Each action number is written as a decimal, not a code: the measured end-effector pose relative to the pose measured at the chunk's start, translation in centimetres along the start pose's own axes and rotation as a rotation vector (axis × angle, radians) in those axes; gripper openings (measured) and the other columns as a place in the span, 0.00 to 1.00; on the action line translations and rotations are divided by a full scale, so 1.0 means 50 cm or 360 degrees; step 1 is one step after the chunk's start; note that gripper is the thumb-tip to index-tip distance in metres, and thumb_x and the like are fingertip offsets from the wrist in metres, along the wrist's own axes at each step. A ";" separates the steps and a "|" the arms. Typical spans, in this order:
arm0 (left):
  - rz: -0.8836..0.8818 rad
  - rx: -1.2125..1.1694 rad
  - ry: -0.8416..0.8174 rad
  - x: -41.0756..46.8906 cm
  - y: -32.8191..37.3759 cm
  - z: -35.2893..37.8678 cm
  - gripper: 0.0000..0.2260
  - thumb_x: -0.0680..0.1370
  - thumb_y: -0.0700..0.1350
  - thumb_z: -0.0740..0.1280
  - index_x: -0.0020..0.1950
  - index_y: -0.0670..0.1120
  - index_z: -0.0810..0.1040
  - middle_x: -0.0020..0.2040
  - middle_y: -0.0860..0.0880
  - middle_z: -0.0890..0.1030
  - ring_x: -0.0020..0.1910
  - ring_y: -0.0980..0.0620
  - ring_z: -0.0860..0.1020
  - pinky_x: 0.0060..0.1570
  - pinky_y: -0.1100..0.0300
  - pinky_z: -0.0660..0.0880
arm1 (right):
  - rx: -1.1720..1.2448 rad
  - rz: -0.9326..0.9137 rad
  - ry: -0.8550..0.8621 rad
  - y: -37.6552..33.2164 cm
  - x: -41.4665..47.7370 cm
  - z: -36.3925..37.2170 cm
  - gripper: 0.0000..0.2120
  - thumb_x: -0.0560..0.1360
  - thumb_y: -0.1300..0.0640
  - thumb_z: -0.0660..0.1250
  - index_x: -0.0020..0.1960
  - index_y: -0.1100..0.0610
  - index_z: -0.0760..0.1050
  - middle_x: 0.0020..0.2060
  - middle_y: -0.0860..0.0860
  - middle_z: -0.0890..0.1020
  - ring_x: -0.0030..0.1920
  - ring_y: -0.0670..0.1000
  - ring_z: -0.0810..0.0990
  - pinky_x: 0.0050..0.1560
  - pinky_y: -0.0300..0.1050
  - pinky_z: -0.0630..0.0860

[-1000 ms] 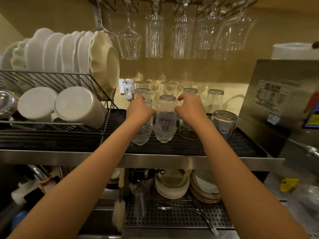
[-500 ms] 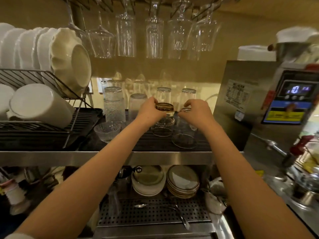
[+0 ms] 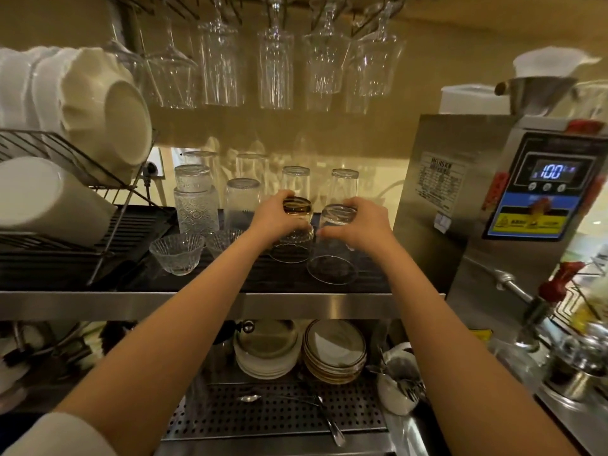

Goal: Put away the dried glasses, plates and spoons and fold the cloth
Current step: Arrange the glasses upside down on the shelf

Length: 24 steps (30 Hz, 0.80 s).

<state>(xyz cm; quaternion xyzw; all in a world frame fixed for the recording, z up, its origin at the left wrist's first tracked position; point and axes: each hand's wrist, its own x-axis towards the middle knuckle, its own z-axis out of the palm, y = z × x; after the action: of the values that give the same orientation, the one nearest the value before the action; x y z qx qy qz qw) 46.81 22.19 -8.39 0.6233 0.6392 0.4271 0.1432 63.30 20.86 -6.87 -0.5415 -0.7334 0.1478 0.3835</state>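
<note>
Amber-based clear glass tumbler (image 3: 297, 206), inverted, centre of frame on black ridged drainer mat (image 3: 230, 281): left hand (image 3: 273, 223) curled round its upper end. Plain clear glass tumbler (image 3: 332, 268), inverted, just right of it, same mat: right hand (image 3: 363, 225) wrapped round its top. Stacked round plates (image 3: 334, 357), lower centre.

Dim warm yellow light is coming from above. Hanging wine glasses (image 3: 275, 64) are throwing faint shadows onto the wall (image 3: 441, 60). Digital display (image 3: 554, 171) is glaring. Frame edges are bowing and blurring.
</note>
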 end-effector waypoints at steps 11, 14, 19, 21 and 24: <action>0.0132 0.0269 0.0059 -0.028 0.000 -0.014 0.32 0.62 0.54 0.77 0.61 0.47 0.69 0.59 0.45 0.75 0.56 0.47 0.75 0.53 0.55 0.74 | 0.0149 -0.0136 0.0545 -0.056 0.074 -0.054 0.31 0.59 0.50 0.79 0.58 0.57 0.74 0.48 0.49 0.76 0.46 0.46 0.72 0.43 0.35 0.70; 0.0189 0.0242 -0.0011 -0.044 0.008 -0.019 0.32 0.61 0.56 0.78 0.59 0.48 0.68 0.57 0.46 0.75 0.55 0.48 0.75 0.55 0.53 0.75 | 0.0285 -0.0197 0.0560 -0.059 0.089 -0.032 0.30 0.59 0.52 0.79 0.58 0.56 0.74 0.45 0.46 0.73 0.45 0.44 0.72 0.40 0.31 0.67; 0.0296 0.0202 -0.0101 -0.061 0.007 -0.017 0.35 0.61 0.59 0.76 0.62 0.49 0.67 0.58 0.48 0.72 0.55 0.52 0.73 0.57 0.58 0.71 | 0.0299 -0.0195 0.0443 -0.071 0.126 0.020 0.31 0.60 0.50 0.79 0.59 0.58 0.73 0.52 0.51 0.78 0.49 0.47 0.74 0.45 0.36 0.69; 0.0332 0.0203 -0.0153 -0.064 0.004 -0.022 0.36 0.62 0.60 0.76 0.64 0.49 0.67 0.59 0.48 0.72 0.56 0.52 0.72 0.58 0.59 0.70 | 0.0290 -0.0164 0.0334 -0.072 0.138 0.040 0.32 0.60 0.50 0.79 0.60 0.58 0.72 0.56 0.54 0.77 0.53 0.50 0.75 0.47 0.38 0.69; 0.0380 0.0141 -0.0231 -0.068 -0.001 -0.036 0.36 0.63 0.56 0.77 0.66 0.49 0.67 0.59 0.53 0.73 0.59 0.53 0.73 0.60 0.59 0.70 | 0.0210 -0.0078 0.0150 -0.067 0.152 0.067 0.36 0.60 0.50 0.79 0.63 0.58 0.70 0.60 0.55 0.75 0.59 0.53 0.73 0.49 0.38 0.67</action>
<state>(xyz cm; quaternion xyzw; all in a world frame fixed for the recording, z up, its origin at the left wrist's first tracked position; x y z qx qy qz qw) 46.10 18.42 -8.53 0.7297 0.5668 0.3664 0.1097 57.67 27.19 -3.91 -0.5033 -0.7163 0.1607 0.4558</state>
